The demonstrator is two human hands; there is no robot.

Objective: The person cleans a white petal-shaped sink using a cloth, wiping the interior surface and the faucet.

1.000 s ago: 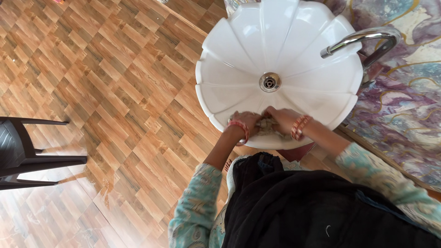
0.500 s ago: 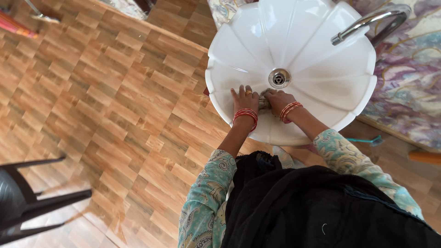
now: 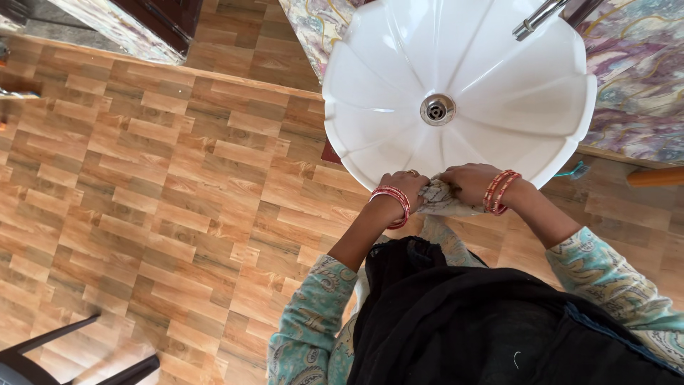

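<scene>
- Both hands are down at the near rim of a white, scalloped sink (image 3: 399,64), working on a crumpled greyish cloth (image 3: 443,201) between them.
- Left hand (image 3: 402,187) sits on the left end of the cloth, fingers curled shut around it, red bangles on the wrist and a ring showing.
- Right hand (image 3: 470,182) has the other end, fingers closed over the fabric too, with orange-red bangles at the wrist.
- The cloth is bunched up right on the front edge of the sink, part of it hanging just over the rim toward the person.
- The drain (image 3: 437,109) is in the middle of the bowl, well apart from the hands, and a metal tap (image 3: 539,17) pokes in from the top right.
- Wood-pattern floor (image 3: 142,199) all around, black chair legs (image 3: 71,349) in the bottom left corner.
- Teal patterned sleeves, black garment in front.
</scene>
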